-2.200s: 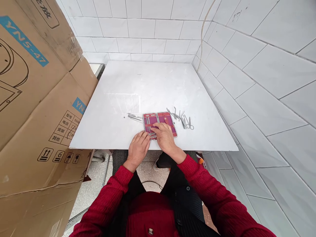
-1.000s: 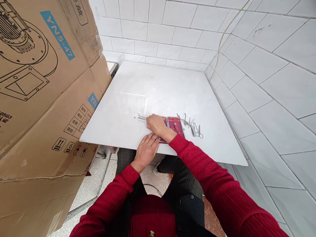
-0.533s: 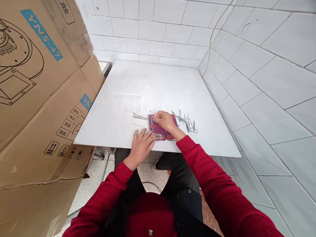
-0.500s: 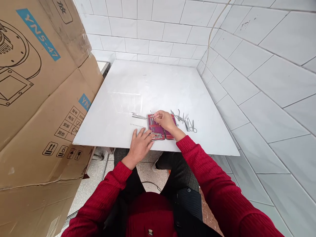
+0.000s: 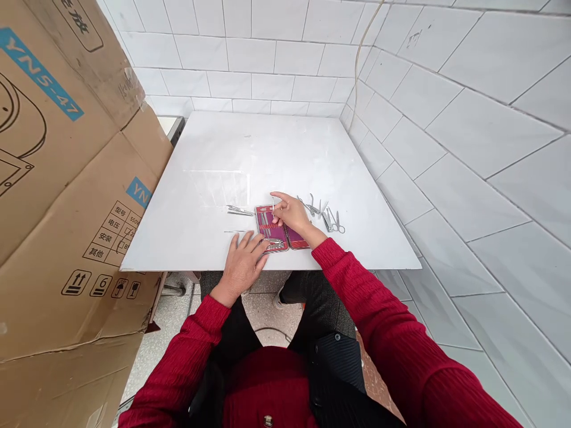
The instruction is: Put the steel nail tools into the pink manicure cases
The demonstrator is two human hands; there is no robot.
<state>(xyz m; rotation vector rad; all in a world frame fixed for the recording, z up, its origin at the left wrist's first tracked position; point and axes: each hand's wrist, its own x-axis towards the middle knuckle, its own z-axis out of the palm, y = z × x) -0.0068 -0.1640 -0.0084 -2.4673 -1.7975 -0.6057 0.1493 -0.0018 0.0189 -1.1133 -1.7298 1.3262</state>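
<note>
An open manicure case (image 5: pixel 295 239) with a purple lining and red trim lies near the table's front edge. Slim tools sit under its red loops, and a nail clipper (image 5: pixel 276 243) lies in the lower left half. My left hand (image 5: pixel 242 261) is spread, its fingertips at the case's lower left corner. Above the case, my right hand (image 5: pixel 291 215) pinches a thin metal manicure tool (image 5: pixel 273 203), held nearly upright with the index finger stretched out. The exact kind of tool is too small to tell.
Right of the case lie small scissors (image 5: pixel 341 228), nippers (image 5: pixel 305 205) and other metal tools. To its left are slim metal tools (image 5: pixel 239 211) and a thin rod (image 5: pixel 236 231). A large cardboard box (image 5: pixel 102 178) stands left of the white table (image 5: pixel 214 142); tiled walls border the back and right.
My right hand has shifted its hold, its index finger now extended and the thin tool more upright. My left hand stays by the case corner. The camera view has turned slightly.
</note>
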